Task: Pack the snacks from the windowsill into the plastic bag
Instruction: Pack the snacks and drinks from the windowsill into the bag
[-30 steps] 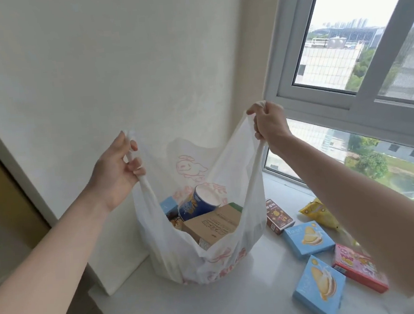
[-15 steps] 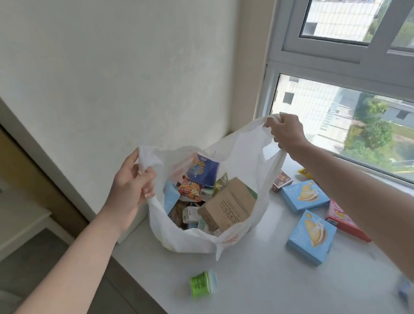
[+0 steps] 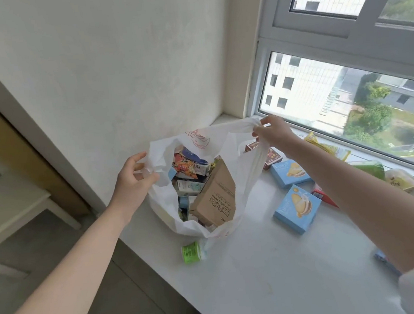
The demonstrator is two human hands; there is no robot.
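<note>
A white plastic bag (image 3: 242, 176) stands open on the white windowsill (image 3: 273, 271), by the wall corner. Inside lie a brown cardboard box (image 3: 216, 198), an orange snack packet (image 3: 184, 167) and several small cartons. My left hand (image 3: 134, 179) pinches the bag's left handle between thumb and fingers. My right hand (image 3: 272, 129) pinches the right handle and holds it up toward the window. Two blue biscuit boxes (image 3: 297, 207) (image 3: 288, 173) lie to the right of the bag. A small green carton (image 3: 191, 252) lies on its side at the bag's front.
Along the window lie small brown boxes (image 3: 272, 157), a red box (image 3: 323, 195), yellow packets (image 3: 321, 144), a green packet (image 3: 369, 170) and a paper cup (image 3: 408, 184). The sill's left edge drops to the floor (image 3: 46, 246). A white wall stands just behind the bag.
Both hands have come down with the handles, so the bag has sagged wide open on the sill. My view has tilted downward. The green carton at the bag's front has come into view.
</note>
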